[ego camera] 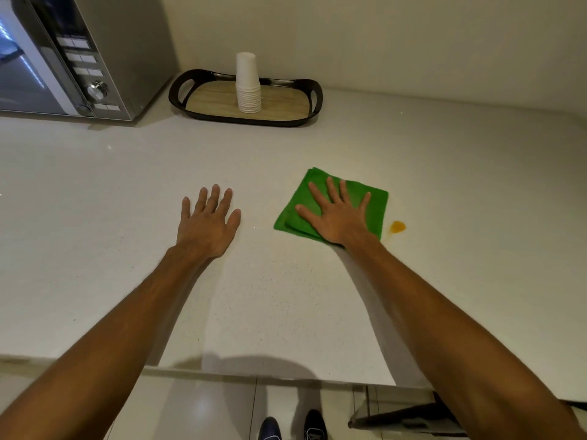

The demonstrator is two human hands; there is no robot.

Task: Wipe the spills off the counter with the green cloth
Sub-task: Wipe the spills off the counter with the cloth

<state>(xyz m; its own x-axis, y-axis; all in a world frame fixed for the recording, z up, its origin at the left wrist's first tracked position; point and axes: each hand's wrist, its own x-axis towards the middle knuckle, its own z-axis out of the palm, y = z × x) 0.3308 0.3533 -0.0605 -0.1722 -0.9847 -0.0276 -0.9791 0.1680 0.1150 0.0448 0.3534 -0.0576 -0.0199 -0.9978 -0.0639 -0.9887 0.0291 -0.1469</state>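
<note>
A folded green cloth [374,201] lies flat on the pale speckled counter [286,296], right of centre. My right hand [336,214] presses down on it with the palm flat and fingers spread. Just beyond the cloth's right edge sits a small orange spill [397,227], with a faint smear trailing from it towards the cloth. My left hand [206,220] rests flat on the bare counter to the left of the cloth, fingers apart, holding nothing.
A silver microwave [73,55] stands at the back left. Beside it, against the wall, is a dark-rimmed wooden tray [206,100] holding a stack of white paper cups [247,84]. The counter's front edge [254,376] runs below my forearms, with floor and shoes beyond.
</note>
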